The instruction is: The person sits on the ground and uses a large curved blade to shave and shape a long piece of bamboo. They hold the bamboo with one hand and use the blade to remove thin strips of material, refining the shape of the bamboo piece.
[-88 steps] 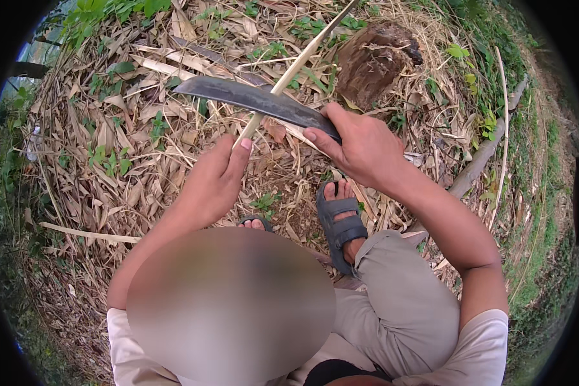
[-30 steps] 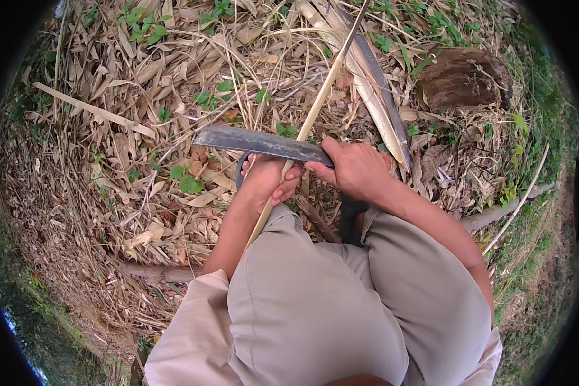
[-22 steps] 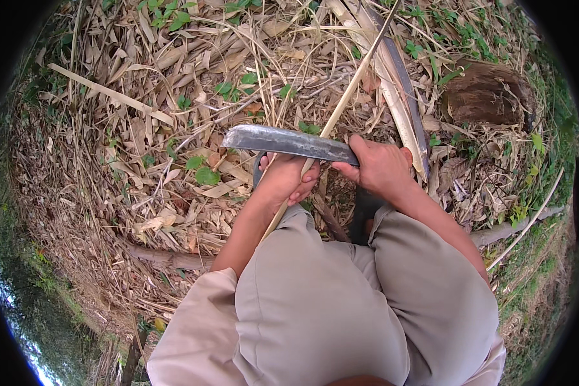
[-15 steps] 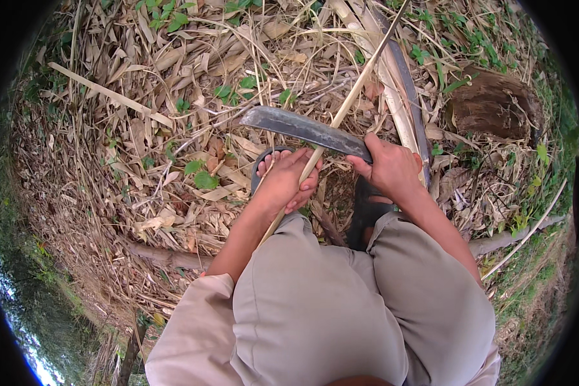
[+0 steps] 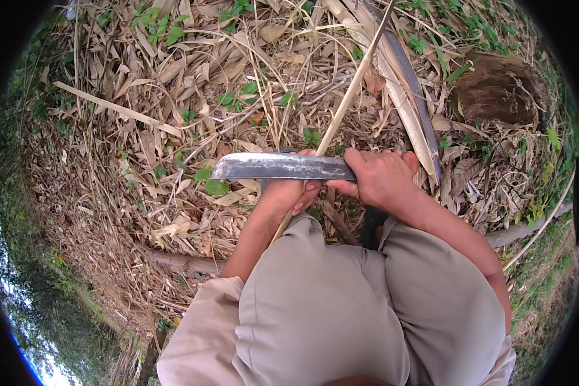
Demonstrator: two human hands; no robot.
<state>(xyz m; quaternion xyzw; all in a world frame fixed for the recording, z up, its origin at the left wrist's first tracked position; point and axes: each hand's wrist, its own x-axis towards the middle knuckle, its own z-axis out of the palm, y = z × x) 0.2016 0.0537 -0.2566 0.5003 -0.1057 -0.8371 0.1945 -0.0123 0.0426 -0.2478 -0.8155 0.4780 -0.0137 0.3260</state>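
My right hand (image 5: 384, 179) is closed round the grip of a machete (image 5: 280, 166), whose dark, worn blade points left. The blade lies across a long, pale strip of split bamboo (image 5: 346, 106) and covers part of my left hand (image 5: 288, 195). My left hand is wrapped round that strip, close to my knee. From there the strip slants up and away to the right, its near end passing down beside my leg. The machete's grip is hidden inside my right fist.
More split bamboo lengths (image 5: 402, 96) lie at the far right, near a brown stump (image 5: 498, 90). Another pale strip (image 5: 119, 108) rests among dry leaves at the left. A thin branch (image 5: 180, 260) crosses the ground beside my legs. Small green plants (image 5: 157, 22) grow through the litter.
My right hand has brought the machete nearer and to the left along the strip, turning the blade from slanted to nearly level. It now covers much of my left hand, which keeps its grip.
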